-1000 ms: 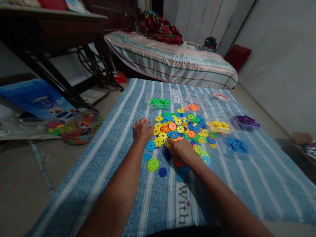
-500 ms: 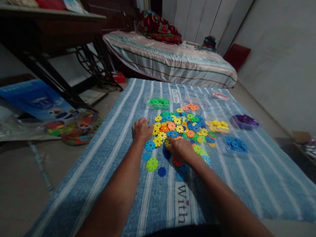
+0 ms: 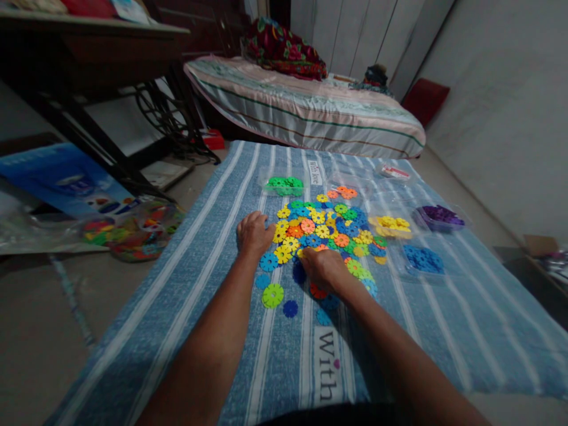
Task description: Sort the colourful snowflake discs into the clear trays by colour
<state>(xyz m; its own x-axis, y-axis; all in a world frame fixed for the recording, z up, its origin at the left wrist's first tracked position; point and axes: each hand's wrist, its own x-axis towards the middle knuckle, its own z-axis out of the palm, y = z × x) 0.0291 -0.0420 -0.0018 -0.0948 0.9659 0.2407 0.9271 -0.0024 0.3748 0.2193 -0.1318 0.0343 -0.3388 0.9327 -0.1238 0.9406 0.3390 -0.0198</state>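
Observation:
A loose pile of notched plastic snowflake discs [image 3: 322, 231] in several colours lies on the striped blue cloth. My left hand [image 3: 256, 232] rests at the pile's left edge, its thumb apart from the fingers and nothing seen in it. At the near side of the pile, my right hand [image 3: 326, 269] is closed, fingertips pinched on a yellow snowflake disc [image 3: 300, 253] that they mostly cover. A dark blue disc [image 3: 299, 272] lies just under those fingertips. Nearer to me are a lime disc [image 3: 273, 296] and a small navy disc [image 3: 290, 309].
Clear tubs hold green discs [image 3: 285, 186], orange discs [image 3: 347, 192], yellow discs [image 3: 391, 225], purple discs [image 3: 441, 217] and blue discs [image 3: 423, 259]. A sewing machine table [image 3: 97, 53] stands at the left, with a bag of coloured pieces [image 3: 144, 228] below. Beyond is a bed [image 3: 306, 106].
My right fingertips have closed in over the yellow disc, which showed more fully before. My left hand has stayed in place.

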